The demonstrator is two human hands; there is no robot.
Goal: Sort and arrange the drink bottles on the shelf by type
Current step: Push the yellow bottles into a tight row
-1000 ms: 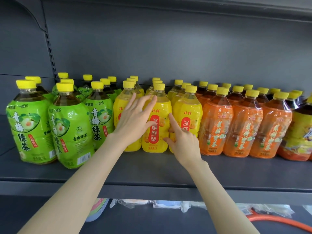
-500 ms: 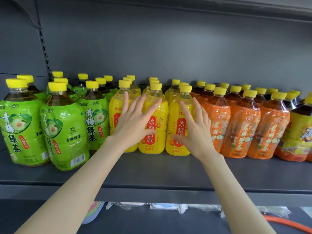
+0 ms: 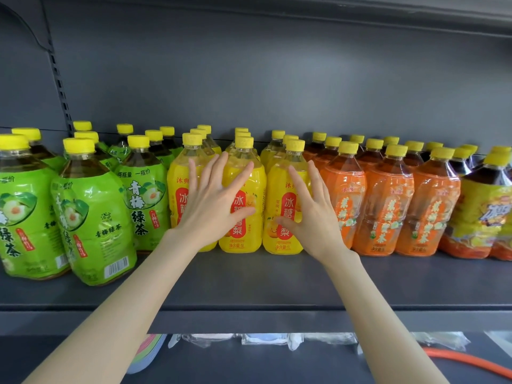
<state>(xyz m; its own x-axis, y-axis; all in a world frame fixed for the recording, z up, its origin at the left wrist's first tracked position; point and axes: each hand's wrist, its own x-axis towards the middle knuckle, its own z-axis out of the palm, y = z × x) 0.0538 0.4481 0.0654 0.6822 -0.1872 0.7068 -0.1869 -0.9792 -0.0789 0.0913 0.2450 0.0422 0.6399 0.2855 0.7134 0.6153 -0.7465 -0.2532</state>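
Note:
Yellow-capped drink bottles stand in rows on a dark grey shelf (image 3: 249,284). Green-labelled tea bottles (image 3: 91,217) fill the left, yellow-labelled bottles (image 3: 246,236) the middle, orange-labelled bottles (image 3: 385,206) the right. My left hand (image 3: 213,203) lies flat with spread fingers against the two left front yellow bottles. My right hand (image 3: 310,214) presses with straight fingers on the right front yellow bottle (image 3: 282,189). Neither hand grips anything.
A bottle with a yellow and orange label (image 3: 482,217) stands at the far right. The front strip of the shelf is bare. Below the shelf lie plastic-wrapped items (image 3: 263,339), stacked coloured plates (image 3: 144,353) and an orange hose (image 3: 471,361).
My right hand went from pointing with one finger to lying flat on the right yellow bottle. The yellow front bottles have been pushed back into a tighter row. The view came closer.

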